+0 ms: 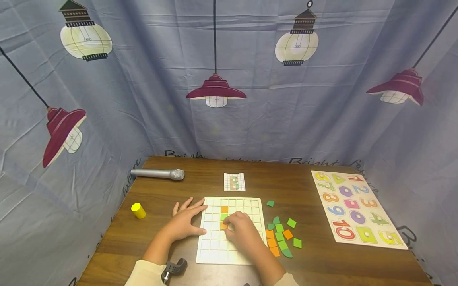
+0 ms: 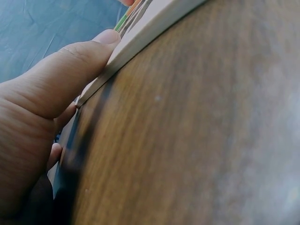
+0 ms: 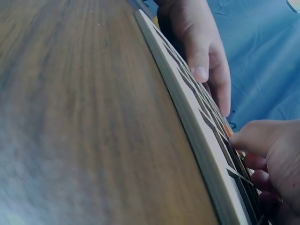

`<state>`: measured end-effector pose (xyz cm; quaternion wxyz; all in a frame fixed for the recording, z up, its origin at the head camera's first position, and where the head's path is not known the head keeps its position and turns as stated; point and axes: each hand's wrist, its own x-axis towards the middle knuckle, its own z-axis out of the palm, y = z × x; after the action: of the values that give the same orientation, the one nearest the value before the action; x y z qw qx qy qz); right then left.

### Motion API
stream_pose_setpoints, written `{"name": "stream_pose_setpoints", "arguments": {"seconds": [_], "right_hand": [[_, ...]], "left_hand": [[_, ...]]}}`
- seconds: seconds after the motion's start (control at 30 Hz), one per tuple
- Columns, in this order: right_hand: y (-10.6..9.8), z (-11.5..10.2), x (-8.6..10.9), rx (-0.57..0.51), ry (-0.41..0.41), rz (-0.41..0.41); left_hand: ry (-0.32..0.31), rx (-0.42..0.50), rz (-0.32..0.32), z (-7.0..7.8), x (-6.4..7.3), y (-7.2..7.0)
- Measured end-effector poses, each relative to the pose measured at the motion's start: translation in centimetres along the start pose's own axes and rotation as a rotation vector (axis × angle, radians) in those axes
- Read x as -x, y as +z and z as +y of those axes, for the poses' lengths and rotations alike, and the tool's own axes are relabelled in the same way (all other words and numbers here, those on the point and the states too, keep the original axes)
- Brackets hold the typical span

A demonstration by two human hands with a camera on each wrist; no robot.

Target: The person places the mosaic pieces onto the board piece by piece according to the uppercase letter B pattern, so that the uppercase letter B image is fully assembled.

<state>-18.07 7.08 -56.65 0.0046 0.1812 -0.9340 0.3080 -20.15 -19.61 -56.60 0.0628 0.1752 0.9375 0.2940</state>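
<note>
A pale wooden grid board (image 1: 211, 254) lies on the table, with an orange square tile (image 1: 224, 209) and a green square tile (image 1: 224, 217) in one column of its cells. Just below them, my right hand (image 1: 245, 234) pinches another orange square tile (image 1: 223, 226) at the board's surface; its fingertips partly cover it. At the board's left edge rests my left hand (image 1: 184, 224), fingers spread and thumb (image 2: 101, 44) touching the rim. The right wrist view also shows the right thumb (image 3: 248, 136) low over the cells.
Loose orange tiles (image 1: 272, 242) and green tiles (image 1: 279, 236) lie right of the board. Behind it is a small pattern card (image 1: 234, 182). A microphone (image 1: 157, 173) and yellow cylinder (image 1: 138, 210) stand left; a number puzzle board (image 1: 358, 210) lies far right.
</note>
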Motion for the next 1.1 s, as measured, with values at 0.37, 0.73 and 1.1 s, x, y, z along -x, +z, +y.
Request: {"name": "stream_pose_setpoints", "arguments": {"seconds": [0.37,0.73,1.1], "right_hand": [[-2.9,3.6,1.6,-0.162,0.087,0.16],[-9.4,11.4,5.1,0.021,0.256,0.22],[-11.2,15.1,6.7,0.051,0.33,0.122]], "left_hand": [[0.001,-0.006,-0.024,0.1,-0.3,-0.3],[-0.007,0.001,-0.038,0.0,0.0,0.0],[-0.011,0.005,-0.037,-0.2,-0.2,-0.2]]}}
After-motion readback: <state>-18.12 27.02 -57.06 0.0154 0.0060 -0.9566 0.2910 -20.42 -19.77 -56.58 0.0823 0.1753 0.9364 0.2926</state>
